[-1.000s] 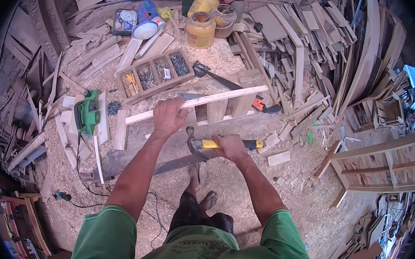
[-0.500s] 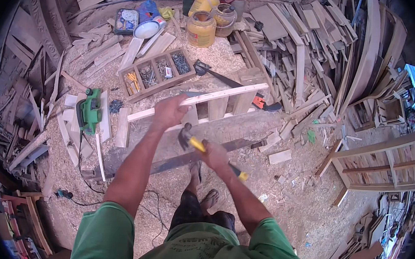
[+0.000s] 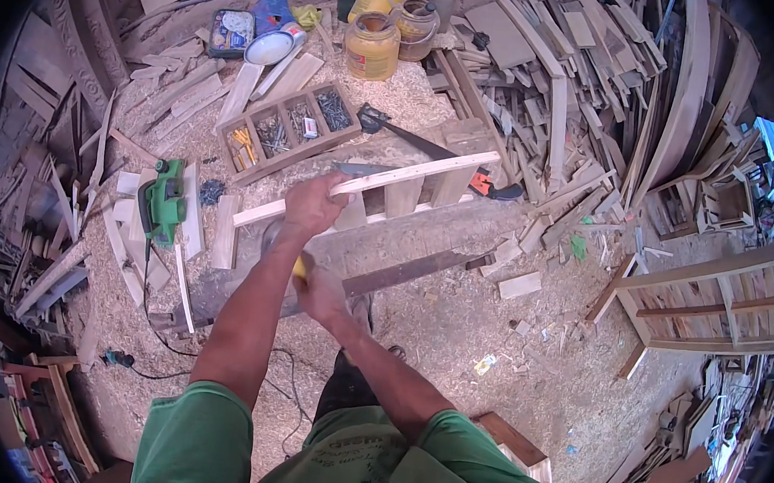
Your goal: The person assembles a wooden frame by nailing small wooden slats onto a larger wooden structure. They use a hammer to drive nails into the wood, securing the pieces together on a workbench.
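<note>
A light wooden frame (image 3: pixel 425 169), two long rails joined by short crosspieces, rests on the low workbench (image 3: pixel 349 257). My left hand (image 3: pixel 315 203) is closed around its upper rail, left of the middle. In my right hand (image 3: pixel 320 293) is a hammer (image 3: pixel 300 267), gripped by its yellow and black handle. The hammer's head is partly hidden behind my left forearm, close to the left end of the frame. I cannot tell whether it touches the wood. Behind the frame lies a handsaw (image 3: pixel 364 170), partly covered by the rail.
A divided wooden tray (image 3: pixel 291 132) of nails and pencils sits beyond the frame. To the left is a green electric planer (image 3: pixel 167 204) with its cord. Yellow tubs (image 3: pixel 372 47) stand at the back. Wood offcuts (image 3: pixel 547 99) are heaped right, near a slatted panel (image 3: pixel 713 302).
My right hand has swung the hammer leftward, past the middle, to beneath my left forearm. My left hand keeps its hold on the rail. A wooden box has come into view at lower right.
</note>
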{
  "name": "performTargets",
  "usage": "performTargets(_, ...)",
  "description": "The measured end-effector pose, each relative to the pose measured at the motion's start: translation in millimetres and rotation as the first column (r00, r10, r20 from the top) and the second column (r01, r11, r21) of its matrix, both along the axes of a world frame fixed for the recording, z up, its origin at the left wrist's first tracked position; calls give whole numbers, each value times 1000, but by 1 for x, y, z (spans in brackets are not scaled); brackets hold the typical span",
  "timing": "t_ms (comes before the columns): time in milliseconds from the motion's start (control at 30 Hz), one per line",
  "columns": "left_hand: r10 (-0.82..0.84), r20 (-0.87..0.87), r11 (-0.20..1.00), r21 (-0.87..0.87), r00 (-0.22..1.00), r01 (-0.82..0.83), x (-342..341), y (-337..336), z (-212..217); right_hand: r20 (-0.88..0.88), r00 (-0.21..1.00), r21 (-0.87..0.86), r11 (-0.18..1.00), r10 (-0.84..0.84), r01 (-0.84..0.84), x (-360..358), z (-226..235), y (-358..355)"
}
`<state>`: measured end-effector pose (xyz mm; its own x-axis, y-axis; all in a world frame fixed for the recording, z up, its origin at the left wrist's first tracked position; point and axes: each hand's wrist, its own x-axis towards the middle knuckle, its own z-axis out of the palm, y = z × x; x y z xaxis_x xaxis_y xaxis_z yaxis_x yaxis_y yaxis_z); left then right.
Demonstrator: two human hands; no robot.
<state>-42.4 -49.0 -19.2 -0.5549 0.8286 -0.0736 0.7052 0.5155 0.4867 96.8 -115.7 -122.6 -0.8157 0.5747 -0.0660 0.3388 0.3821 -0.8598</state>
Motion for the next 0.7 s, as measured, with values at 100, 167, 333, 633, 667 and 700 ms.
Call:
performTargets(100, 2, -25, 1000, -4, 1000, -2, 9, 6, 5, -143, 950, -135, 957, -277, 258, -13, -7, -11)
performTargets(167, 12, -18, 1000, 12, 1000, -12, 8, 3, 4, -188, 948, -162, 960, -257, 229, -15, -3, -16)
performTargets(333, 1, -25, 999, 37, 1000, 0, 9, 2, 2, -197, 961, -138, 976, -193, 168, -8, -15, -8)
performTargets(633, 5, -52, 999, 32, 999, -4, 8, 3, -3, -233, 942, -195, 961, -241, 198, 2, -8, -8)
performTargets(667, 10, -47, 999, 32, 999, -9, 7, 2, -5, -225, 942, -198, 958, -251, 208, 5, -2, -9)
performTargets(700, 7, -43, 999, 34, 999, -5, 9, 4, -3, -219, 949, -177, 966, -226, 189, 9, -6, -6)
